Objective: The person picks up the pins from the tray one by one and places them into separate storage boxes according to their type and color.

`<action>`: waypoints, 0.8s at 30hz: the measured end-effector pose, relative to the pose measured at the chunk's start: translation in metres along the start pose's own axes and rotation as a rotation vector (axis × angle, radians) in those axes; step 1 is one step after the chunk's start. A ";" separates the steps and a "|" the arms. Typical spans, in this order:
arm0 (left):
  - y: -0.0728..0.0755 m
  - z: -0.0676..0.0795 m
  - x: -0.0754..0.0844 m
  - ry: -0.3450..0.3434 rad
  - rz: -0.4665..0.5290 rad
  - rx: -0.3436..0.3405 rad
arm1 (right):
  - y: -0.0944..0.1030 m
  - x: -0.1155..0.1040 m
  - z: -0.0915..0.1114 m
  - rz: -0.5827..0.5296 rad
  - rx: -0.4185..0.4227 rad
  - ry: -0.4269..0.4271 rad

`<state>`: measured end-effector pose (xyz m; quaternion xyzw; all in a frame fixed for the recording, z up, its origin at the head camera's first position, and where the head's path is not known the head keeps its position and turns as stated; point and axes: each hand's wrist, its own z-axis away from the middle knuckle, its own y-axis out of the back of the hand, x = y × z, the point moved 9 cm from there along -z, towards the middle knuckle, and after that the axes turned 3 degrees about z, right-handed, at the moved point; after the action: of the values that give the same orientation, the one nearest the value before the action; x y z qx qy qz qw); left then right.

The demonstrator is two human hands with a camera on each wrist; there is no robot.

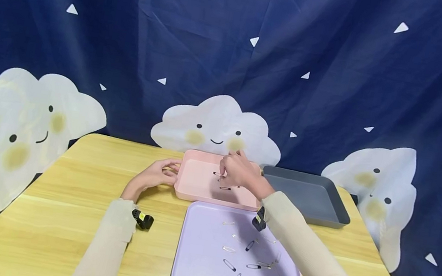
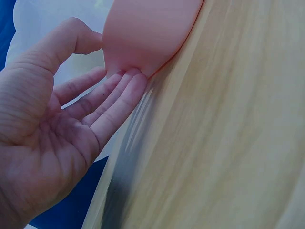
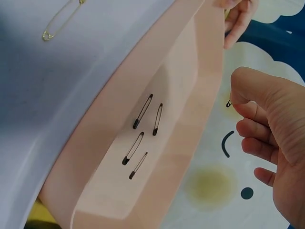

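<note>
My right hand point(image 1: 238, 170) is above the pink tray point(image 1: 194, 194). Between its thumb and forefinger it pinches a safety pin point(image 3: 229, 103), of which only a small dark end shows. Several black safety pins point(image 3: 143, 112) lie in that tray. My left hand point(image 1: 158, 174) is at the tray's left end; in the left wrist view its fairly straight fingers point(image 2: 116, 102) touch the outer wall, and the thumb is by the rim. In front, the purple tray point(image 1: 194, 249) holds scattered black and gold-coloured safety pins point(image 1: 229, 265).
A dark grey tray point(image 1: 307, 197) stands to the right of the pink one. All three trays are on a wooden table point(image 1: 60, 219). Behind the table hangs a blue curtain point(image 1: 202, 34) with clouds on it. My right sleeve point(image 1: 314, 259) passes over the purple tray's right side.
</note>
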<state>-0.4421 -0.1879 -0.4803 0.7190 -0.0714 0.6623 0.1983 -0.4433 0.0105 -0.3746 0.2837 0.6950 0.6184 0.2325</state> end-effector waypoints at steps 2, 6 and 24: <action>-0.001 -0.001 0.000 0.001 0.002 0.000 | -0.001 0.000 -0.002 0.000 0.000 0.000; -0.001 -0.002 0.000 0.005 0.000 0.003 | -0.004 -0.001 -0.005 0.004 0.022 0.021; 0.000 -0.001 0.001 0.001 -0.006 0.007 | -0.022 -0.004 -0.010 0.023 -0.048 0.013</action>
<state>-0.4423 -0.1873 -0.4792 0.7195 -0.0665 0.6623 0.1979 -0.4491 -0.0012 -0.3950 0.2822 0.6780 0.6394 0.2276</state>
